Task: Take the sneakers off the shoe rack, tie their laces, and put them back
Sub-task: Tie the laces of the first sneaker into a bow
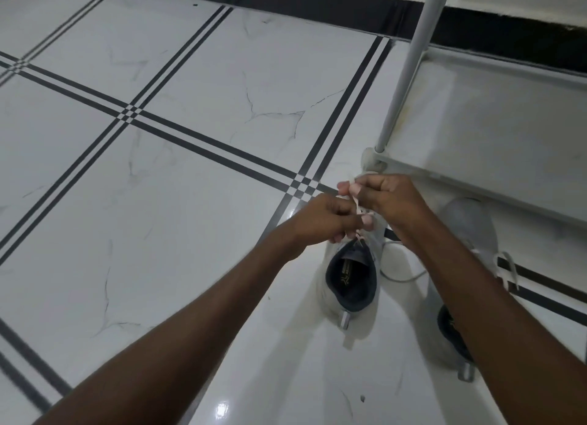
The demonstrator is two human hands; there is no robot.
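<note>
Directly beneath both hands (355, 208), sneaker (351, 285).

You have two pale grey sneakers on the floor just in front of the shoe rack (495, 132). The left sneaker (349, 285) stands upright, dark lining showing, its laces (357, 207) lifted taut. The right sneaker (470, 224) lies nearer the rack, laces loose.

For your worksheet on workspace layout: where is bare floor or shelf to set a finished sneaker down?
Free: the tiled floor left of the hands, and the rack shelf beyond them. Crowded: around both sneakers, the left sneaker and right sneaker, under the arms.
</note>
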